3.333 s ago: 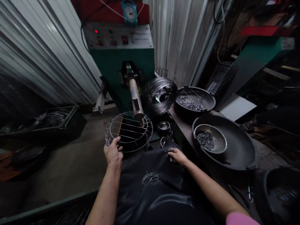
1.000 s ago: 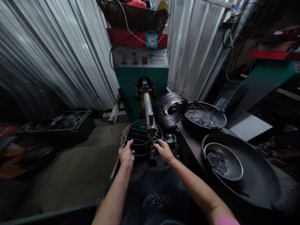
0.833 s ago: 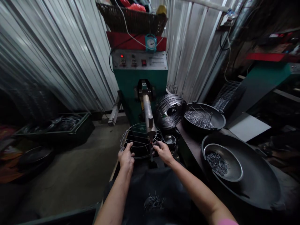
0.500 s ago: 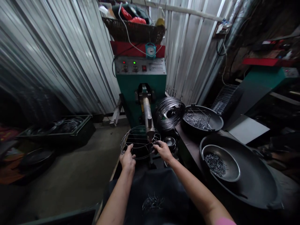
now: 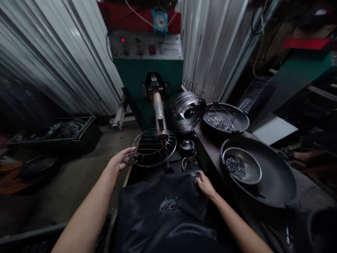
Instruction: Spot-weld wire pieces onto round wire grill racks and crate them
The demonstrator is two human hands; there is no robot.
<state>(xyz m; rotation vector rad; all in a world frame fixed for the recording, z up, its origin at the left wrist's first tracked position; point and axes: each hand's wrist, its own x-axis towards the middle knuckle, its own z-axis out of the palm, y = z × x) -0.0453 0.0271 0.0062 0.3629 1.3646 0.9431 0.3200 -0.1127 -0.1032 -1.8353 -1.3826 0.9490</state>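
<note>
Gripping the near left rim of the round silver wire rack [image 5: 154,147], the left hand [image 5: 121,160] has its fingers curled around the outer ring at about nine o'clock of the circle. The rack lies roughly flat under the tip of the grey metal electrode arm [image 5: 158,117] of the green welding machine [image 5: 147,70], its cross wires running left to right. From the person, the rack sits at twelve o'clock, clearly nearer the left hand. The right hand [image 5: 204,183] is down at four o'clock of the rack, well apart from it, resting at the edge of the black apron [image 5: 163,218]; its fingers look pinched together, but whether they hold anything cannot be told. A small pile of short wire pieces [image 5: 169,204] lies on the apron.
</note>
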